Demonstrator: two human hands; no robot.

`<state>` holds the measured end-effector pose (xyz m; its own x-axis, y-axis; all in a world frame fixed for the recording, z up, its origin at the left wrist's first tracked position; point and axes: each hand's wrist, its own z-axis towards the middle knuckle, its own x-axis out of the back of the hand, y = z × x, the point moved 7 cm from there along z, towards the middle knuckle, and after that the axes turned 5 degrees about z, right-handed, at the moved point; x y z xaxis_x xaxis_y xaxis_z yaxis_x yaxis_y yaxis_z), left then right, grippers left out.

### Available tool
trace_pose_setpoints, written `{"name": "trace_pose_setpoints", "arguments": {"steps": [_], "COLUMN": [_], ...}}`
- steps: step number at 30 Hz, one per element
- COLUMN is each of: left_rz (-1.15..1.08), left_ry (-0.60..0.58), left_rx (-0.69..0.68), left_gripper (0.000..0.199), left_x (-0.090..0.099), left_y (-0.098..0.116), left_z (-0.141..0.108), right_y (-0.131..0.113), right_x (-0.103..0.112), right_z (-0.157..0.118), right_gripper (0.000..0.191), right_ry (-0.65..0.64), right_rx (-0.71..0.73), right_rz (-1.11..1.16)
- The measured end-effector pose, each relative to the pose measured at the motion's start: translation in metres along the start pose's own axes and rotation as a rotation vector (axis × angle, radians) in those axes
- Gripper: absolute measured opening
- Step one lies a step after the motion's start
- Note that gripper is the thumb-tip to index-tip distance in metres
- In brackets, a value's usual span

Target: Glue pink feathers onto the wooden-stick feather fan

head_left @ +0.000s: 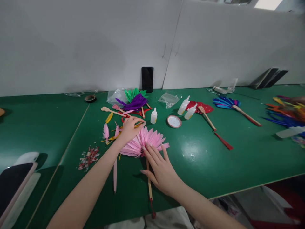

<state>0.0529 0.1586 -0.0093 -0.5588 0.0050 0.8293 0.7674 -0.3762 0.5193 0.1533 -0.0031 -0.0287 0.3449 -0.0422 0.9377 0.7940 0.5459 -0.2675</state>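
Across your glossy green worktop point(214, 165) lies a pink feather fan point(152, 137) with a pale wooden handle point(149, 187), already layered wide; loose pink feathers point(106, 131) lie unattached leftward. Your flat right grip point(162, 173) rests on it; whether your curled left grip point(130, 129) holds anything, I cannot tell.

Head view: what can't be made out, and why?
All in the head view:
Pink feather fan with wooden handle: centre partly hidden by the right hand.
Left hand: too small to tell whether its fingertips grip anything.
Multicoloured feathers: blurred, cut off by the right edge.
Flat black-screened device: cut off by the left edge.
Small white plastic bottle near left hand: any lettering too small.
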Motion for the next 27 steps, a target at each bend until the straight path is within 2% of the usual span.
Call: {"name": "trace_pose_setpoints", "arguments": {"steps": [6,12,16,21,27], "left_rz": [0.014,-0.173,-0.342,-0.490,-0.544], "left_ry": [-0.033,-0.082,-0.046,-0.022,-0.021], "left_rx": [-0.049,-0.055,0.005,0.173,0.213], "left_gripper": [0.018,0.012,0.013,0.016,0.022], "left_x": [-0.003,-0.014,-0.010,-0.010,-0.013], "left_y": [-0.010,-0.016,-0.016,-0.020,-0.019], "left_z": [-0.002,-0.001,-0.003,-0.009,-0.011], "right_y": [0.000,0.000,0.001,0.001,0.001], "right_x": [0.000,0.001,0.002,0.001,0.000], "right_z": [0.001,0.000,0.000,0.000,0.000], "right_gripper": [0.059,0.058,0.059,0.059,0.059], "right_ry": [0.014,0.006,0.008,-0.018,-0.017], "right_rx": [0.002,-0.005,-0.011,-0.027,-0.029], "right_rz": [0.004,0.012,0.024,0.038,0.035]}}
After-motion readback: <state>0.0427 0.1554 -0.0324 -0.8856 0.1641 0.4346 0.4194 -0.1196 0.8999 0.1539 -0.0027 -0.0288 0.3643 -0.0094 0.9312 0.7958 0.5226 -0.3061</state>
